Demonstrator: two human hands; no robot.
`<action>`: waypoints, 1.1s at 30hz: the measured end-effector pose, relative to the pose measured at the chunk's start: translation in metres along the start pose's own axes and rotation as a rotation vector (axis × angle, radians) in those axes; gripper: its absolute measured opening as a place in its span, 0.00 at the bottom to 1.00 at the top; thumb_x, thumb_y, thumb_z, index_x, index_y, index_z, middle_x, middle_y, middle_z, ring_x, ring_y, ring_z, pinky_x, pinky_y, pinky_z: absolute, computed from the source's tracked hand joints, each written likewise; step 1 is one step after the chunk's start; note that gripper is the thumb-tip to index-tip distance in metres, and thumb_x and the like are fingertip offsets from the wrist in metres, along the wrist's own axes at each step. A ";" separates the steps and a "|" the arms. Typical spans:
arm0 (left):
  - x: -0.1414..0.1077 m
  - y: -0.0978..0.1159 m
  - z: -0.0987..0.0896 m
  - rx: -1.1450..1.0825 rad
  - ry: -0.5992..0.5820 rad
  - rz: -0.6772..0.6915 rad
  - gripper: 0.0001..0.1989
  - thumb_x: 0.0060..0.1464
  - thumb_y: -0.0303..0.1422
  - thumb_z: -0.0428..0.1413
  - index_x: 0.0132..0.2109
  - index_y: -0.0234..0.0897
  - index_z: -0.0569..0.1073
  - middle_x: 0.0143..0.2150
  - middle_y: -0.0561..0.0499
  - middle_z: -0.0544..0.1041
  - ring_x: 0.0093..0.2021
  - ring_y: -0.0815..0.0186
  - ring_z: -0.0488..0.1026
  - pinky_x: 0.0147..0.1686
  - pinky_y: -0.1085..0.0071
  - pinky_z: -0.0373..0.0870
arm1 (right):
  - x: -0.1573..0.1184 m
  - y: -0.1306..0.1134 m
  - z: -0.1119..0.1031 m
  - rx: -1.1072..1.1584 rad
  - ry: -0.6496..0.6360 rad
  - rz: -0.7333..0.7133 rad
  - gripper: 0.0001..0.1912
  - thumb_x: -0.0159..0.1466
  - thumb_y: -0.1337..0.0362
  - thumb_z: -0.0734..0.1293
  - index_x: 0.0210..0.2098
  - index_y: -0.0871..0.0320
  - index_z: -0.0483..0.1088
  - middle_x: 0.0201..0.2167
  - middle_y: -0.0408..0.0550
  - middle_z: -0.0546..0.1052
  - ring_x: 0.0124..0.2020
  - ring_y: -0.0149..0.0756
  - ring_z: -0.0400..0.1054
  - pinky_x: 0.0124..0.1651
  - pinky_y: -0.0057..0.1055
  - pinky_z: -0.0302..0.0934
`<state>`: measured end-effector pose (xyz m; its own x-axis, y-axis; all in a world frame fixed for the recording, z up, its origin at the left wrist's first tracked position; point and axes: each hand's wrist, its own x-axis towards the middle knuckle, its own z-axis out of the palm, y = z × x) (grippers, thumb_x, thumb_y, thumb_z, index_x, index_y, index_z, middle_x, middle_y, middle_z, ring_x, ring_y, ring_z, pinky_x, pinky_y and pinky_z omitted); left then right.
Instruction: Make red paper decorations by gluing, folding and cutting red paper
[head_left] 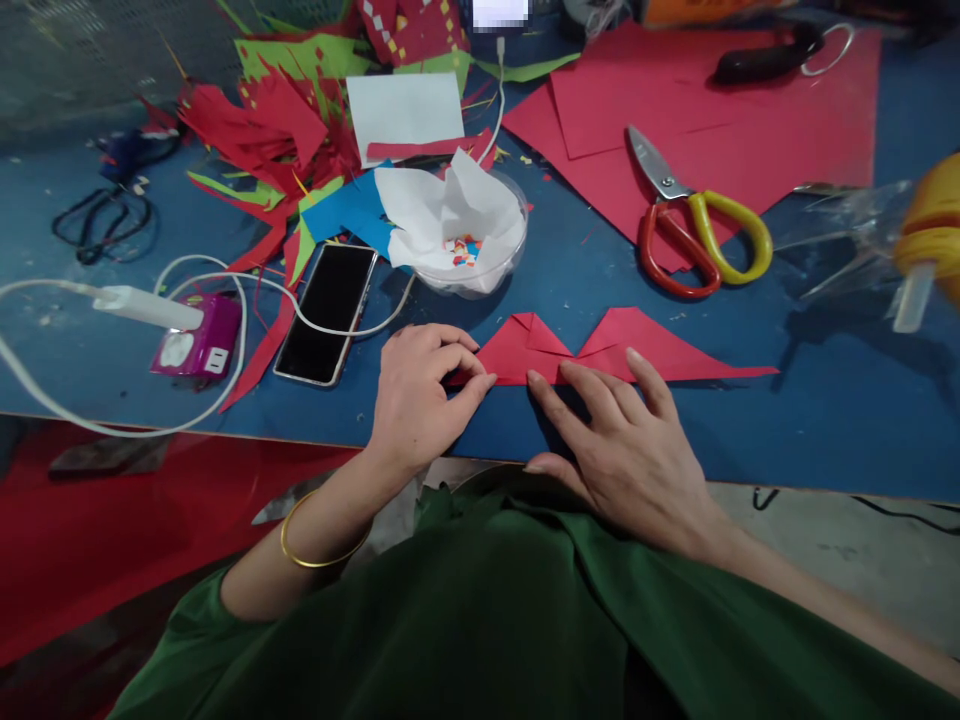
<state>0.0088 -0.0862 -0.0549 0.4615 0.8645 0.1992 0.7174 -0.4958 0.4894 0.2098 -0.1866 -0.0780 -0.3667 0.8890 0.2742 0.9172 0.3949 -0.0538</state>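
Note:
A folded piece of red paper (630, 345) lies flat near the front edge of the blue table, with two raised peaks and a thin point at its right end. My left hand (420, 395) pinches the paper's left end between thumb and fingers, covering that corner. My right hand (626, 440) lies with fingers spread, its fingertips pressing on the paper's lower edge. Scissors (679, 230) with one red and one yellow handle rest open behind the paper's right half. A clear bowl (510, 250) lined with white paper stands behind its left half, with small coloured bits inside.
Red paper sheets (780, 110) lie at the back right, a black-handled tool (772, 60) on them. Red and green scraps (262, 130) pile up at back left. A phone (326, 315), white cable and purple power adapter (199, 340) are left; yellow tape (930, 230) is far right.

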 end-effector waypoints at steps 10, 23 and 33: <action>0.003 -0.003 -0.005 0.003 -0.063 -0.015 0.09 0.55 0.30 0.60 0.27 0.40 0.72 0.44 0.49 0.78 0.48 0.57 0.74 0.52 0.54 0.68 | 0.000 0.001 0.000 -0.013 0.016 -0.009 0.36 0.72 0.43 0.55 0.66 0.65 0.64 0.56 0.65 0.73 0.55 0.50 0.67 0.67 0.57 0.50; -0.020 -0.030 -0.019 0.181 0.108 -0.058 0.11 0.55 0.29 0.59 0.27 0.41 0.67 0.43 0.48 0.78 0.47 0.55 0.75 0.48 0.53 0.72 | 0.001 0.001 -0.001 -0.017 -0.007 0.002 0.34 0.72 0.44 0.54 0.65 0.63 0.65 0.56 0.64 0.73 0.54 0.49 0.67 0.67 0.56 0.49; -0.045 0.022 0.017 0.300 0.090 0.481 0.19 0.65 0.31 0.52 0.60 0.28 0.70 0.57 0.39 0.79 0.58 0.55 0.74 0.61 0.55 0.69 | 0.000 0.000 -0.001 -0.027 -0.010 0.000 0.32 0.72 0.47 0.57 0.64 0.64 0.66 0.57 0.66 0.72 0.54 0.51 0.67 0.66 0.57 0.50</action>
<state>0.0128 -0.1378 -0.0678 0.7359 0.5325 0.4181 0.5601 -0.8258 0.0658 0.2101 -0.1869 -0.0774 -0.3680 0.8913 0.2650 0.9210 0.3885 -0.0277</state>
